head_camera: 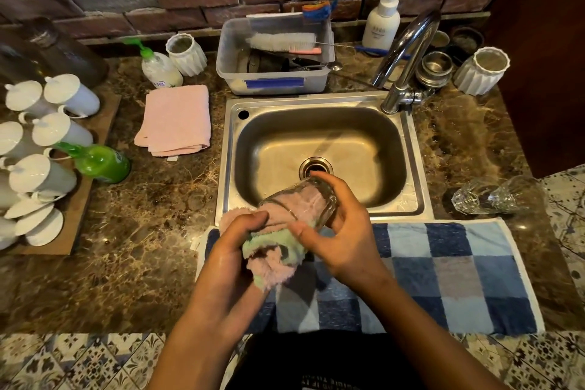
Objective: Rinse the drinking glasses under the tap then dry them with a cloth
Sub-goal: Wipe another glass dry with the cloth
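Head view: at centre frame, just below the sink (pixel 411 199), a clear glass (pixel 305 199) lies tilted with its mouth toward lower left. The right hand (pixel 342 231) wraps around its body; the left hand (pixel 234 244) is closed on a pink-and-green cloth (pixel 275 250), part of it stuffed inside the glass. Wet glass is likely slippery and breakable, so hold the sidewall firmly, not the rim. Two more glasses (pixel 493 196) lie at right, above a checked towel (pixel 459 279).
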The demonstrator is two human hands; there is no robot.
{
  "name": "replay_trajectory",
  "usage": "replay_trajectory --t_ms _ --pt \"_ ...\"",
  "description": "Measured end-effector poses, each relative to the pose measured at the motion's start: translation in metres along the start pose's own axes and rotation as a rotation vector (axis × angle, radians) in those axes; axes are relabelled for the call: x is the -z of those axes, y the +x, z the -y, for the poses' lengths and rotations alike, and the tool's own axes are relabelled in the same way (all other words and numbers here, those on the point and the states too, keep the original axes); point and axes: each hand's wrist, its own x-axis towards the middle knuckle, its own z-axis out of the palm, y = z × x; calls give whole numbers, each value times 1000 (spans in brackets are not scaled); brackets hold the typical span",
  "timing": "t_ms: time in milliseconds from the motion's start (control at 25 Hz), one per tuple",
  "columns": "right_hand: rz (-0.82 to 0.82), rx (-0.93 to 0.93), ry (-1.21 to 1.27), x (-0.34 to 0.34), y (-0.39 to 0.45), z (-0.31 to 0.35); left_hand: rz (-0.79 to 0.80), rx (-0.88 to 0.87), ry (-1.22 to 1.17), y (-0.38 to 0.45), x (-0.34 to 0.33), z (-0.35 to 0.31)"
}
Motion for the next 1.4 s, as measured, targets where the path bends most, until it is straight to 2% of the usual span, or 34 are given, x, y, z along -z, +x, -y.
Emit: replay_trajectory --t_ms 120,200,280,360,440,520,640,720,840,920,1000,1080,1160,1280,1400 --pt "-171 -180 147 7 5 -3 -11 -42 -7 -2 9 1" --pt "-257 -295 332 22 12 -7 21 -83 -11 -4 14 0" --pt "-236 -276 510 39 14 -6 63 -155 21 -5 16 1" --pt "-172 -201 508 49 12 2 21 -253 152 -1 19 8" --pt "-98 -127 444 50 7 13 -63 -306 267 0 19 16" --pt "-24 -49 313 44 1 24 -59 -305 232 2 20 22" --pt "115 46 67 29 -6 33 140 -205 -59 -5 18 18" --pt "160 51 -75 22 -6 34 191 -140 -142 -4 16 15" --pt "183 112 -357 14 -6 29 22 -234 88 8 9 24" --pt "164 91 -462 10 -6 25 -44 -297 114 11 5 33" --pt "116 -9 -404 9 -2 24 -50 -397 166 7 9 40" --pt "58 -86 -278 8 3 27 -11 -525 381 5 14 45" --pt "73 -45 -321 3 3 34 -57 -576 578 11 12 43" --pt "176 11 -520 -11 -2 43 -257 -603 621 34 4 31" --pt "101 -11 -622 -19 6 40 -346 -719 627 50 -2 28"
